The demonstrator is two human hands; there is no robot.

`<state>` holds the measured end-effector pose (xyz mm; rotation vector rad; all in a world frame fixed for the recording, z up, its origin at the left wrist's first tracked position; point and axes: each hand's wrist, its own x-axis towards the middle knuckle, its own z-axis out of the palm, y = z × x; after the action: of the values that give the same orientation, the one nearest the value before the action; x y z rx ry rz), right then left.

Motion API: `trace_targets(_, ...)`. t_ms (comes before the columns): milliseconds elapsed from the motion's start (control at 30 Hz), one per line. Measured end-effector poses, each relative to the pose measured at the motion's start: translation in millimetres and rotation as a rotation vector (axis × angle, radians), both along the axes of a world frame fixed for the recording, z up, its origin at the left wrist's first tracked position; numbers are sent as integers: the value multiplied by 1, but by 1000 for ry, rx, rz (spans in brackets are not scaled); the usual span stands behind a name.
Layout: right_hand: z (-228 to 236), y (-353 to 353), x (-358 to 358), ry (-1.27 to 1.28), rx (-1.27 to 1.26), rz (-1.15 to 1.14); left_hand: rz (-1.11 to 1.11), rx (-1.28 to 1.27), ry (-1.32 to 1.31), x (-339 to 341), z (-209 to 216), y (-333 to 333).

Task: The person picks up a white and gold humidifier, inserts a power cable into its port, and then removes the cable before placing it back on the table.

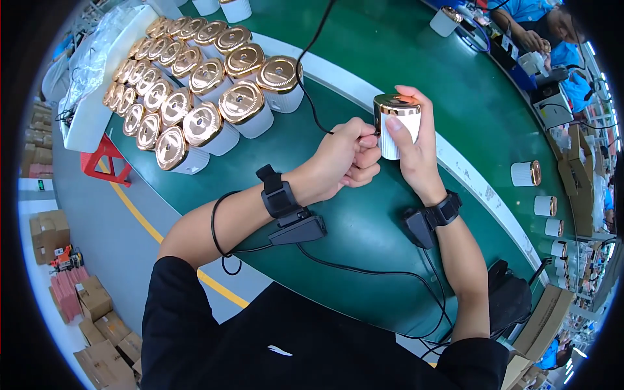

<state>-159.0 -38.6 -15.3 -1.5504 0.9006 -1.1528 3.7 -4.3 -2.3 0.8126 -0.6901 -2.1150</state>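
Item: one white canister (pixel 390 146), gold lid (pixel 398 101) uppermost, long axis near upright. We hold it wrapped in our right hand (pixel 419 153), immediately right of our left hand (pixel 351 155). Left fingers curl at its side; their contents, if any, we cannot tell. One black cable (pixel 303 91) descends toward that hand.

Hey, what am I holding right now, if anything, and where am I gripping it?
Your right hand holds a white, gold-topped container around its side. Whether your left hand grips anything can't be told.
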Motion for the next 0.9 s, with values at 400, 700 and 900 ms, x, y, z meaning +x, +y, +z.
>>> trace_targets(400,35,-46,-214,1324,-196,-782,11,9,105,-4,-5,5)
trace_targets(700,-21,-272,-116,637,-387,-884,28,35,61,0,3,2)
trace_targets(900,-35,-308,-125,252,-36,-564,84,20,62,3,3,-7)
